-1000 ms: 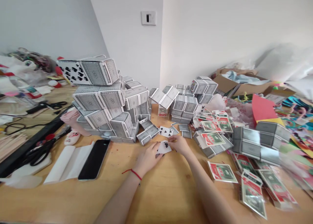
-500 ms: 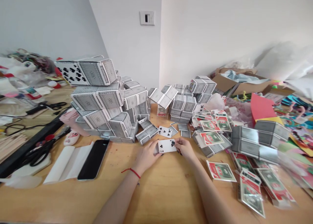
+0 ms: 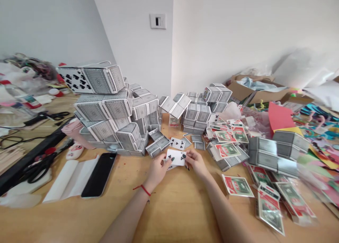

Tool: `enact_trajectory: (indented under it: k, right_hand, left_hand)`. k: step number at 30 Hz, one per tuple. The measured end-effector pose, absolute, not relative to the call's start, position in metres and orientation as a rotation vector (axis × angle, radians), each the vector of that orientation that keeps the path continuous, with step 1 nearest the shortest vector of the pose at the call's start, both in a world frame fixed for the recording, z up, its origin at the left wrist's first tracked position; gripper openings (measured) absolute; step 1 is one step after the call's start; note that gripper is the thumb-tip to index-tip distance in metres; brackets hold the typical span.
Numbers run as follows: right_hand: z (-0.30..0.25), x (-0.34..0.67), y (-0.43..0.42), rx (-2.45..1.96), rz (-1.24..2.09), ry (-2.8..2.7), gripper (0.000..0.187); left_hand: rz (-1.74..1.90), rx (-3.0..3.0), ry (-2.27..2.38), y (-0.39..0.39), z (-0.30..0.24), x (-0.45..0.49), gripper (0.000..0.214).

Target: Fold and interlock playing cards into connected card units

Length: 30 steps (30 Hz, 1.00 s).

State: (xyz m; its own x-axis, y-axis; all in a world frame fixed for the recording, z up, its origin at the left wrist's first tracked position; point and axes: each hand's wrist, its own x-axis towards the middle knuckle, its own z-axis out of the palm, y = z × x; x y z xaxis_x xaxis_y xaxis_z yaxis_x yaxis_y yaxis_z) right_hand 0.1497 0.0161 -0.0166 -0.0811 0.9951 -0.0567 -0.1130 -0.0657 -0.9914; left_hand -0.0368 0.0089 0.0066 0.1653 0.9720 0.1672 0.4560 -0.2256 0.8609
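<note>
Both hands are pinched on one clubs card (image 3: 177,157), left hand (image 3: 156,169) and right hand (image 3: 195,162) at opposite ends, probably to line it up. It's just in front of the big card-block stack (image 3: 111,112), phone (image 3: 98,174) off to its left.

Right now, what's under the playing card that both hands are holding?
Under the playing card a second card's edge peeks out above the wooden table; its face is covered.

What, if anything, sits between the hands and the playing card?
Nothing visible. The left hand and right hand both pinch the playing card by its opposite ends, face up above the wooden table.
</note>
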Motion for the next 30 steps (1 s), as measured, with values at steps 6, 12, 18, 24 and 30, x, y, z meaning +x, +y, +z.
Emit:
enact_trajectory:
  k: [6,12,18,24,30]
  right_hand:
    - [-0.028,0.144,0.031,-1.422,0.667,-1.189,0.026]
    - [-0.034,0.148,0.058,-1.735,0.331,-1.423,0.042]
    - [-0.036,0.148,0.062,-1.777,0.342,-1.339,0.033]
    - [-0.03,0.157,0.048,-1.469,0.754,-1.112,0.029]
    - [-0.021,0.154,0.017,-1.171,1.248,-1.02,0.036]
  left_hand:
    - [0.999,1.459,1.228,0.011,0.004,-0.034,0.02]
    - [0.95,1.424,1.165,0.011,-0.003,-0.034,0.022]
    - [1.028,1.398,1.161,0.013,-0.003,-0.034,0.026]
    - [1.02,1.207,1.121,0.013,0.003,-0.032,0.029]
    - [1.008,1.1,1.062,0.013,0.009,-0.029,0.047]
